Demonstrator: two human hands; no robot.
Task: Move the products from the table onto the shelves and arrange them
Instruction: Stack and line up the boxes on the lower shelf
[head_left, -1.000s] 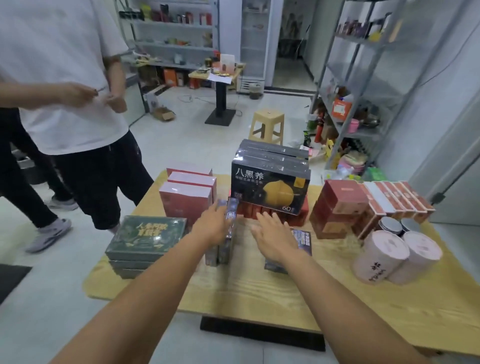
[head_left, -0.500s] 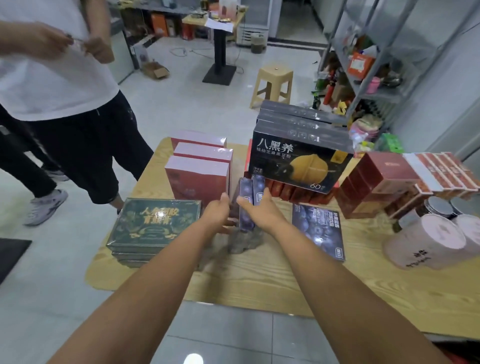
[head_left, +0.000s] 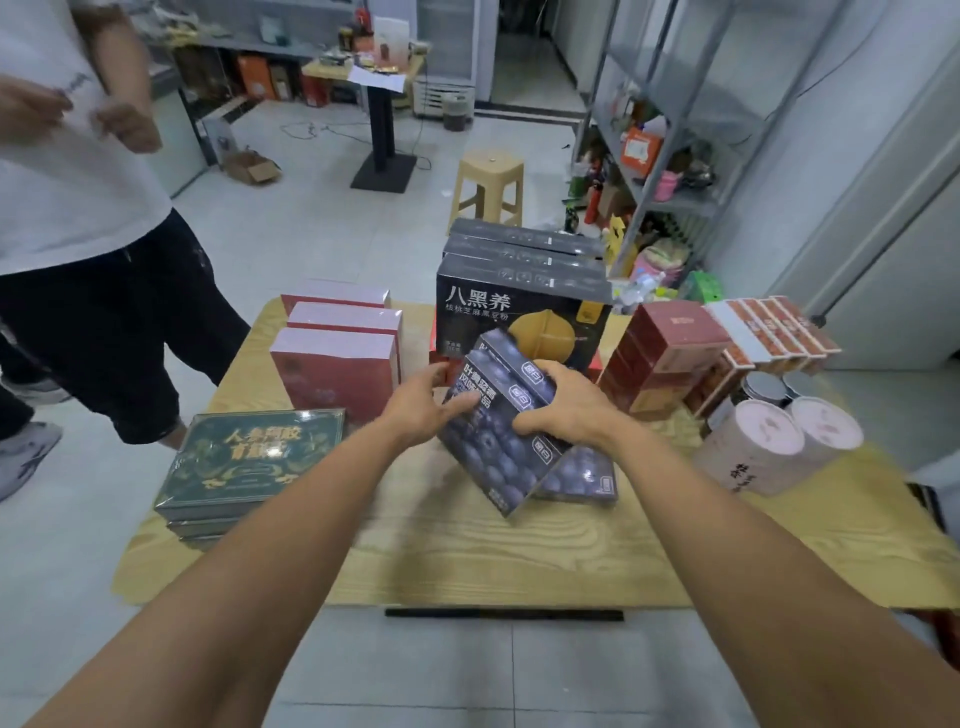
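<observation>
Blueberry boxes (head_left: 493, 457) tilted over the surface (head_left: 467, 561), dead centre: left grip (head_left: 421, 410) pinching their 9 o'clock edge, right grip (head_left: 566, 405) curled over the top. Spare box (head_left: 582, 478) flat at 4 o'clock.

Both bare forearms reach forward from the lower corners of the view and converge at centre. Sleeves not visible.

Left hand (head_left: 415, 410): palm turned to the right, fingers fairly straight and laid across the near face of the boxes (head_left: 488, 457), thumb raised along their left edge.

Right hand (head_left: 569, 410): back of hand up, fingers curled over the upper right side of the boxes, thumb pressed on the near face.

Both hands grip the same tilted boxes between them. Wrists roughly level, near each other, not touching.
</observation>
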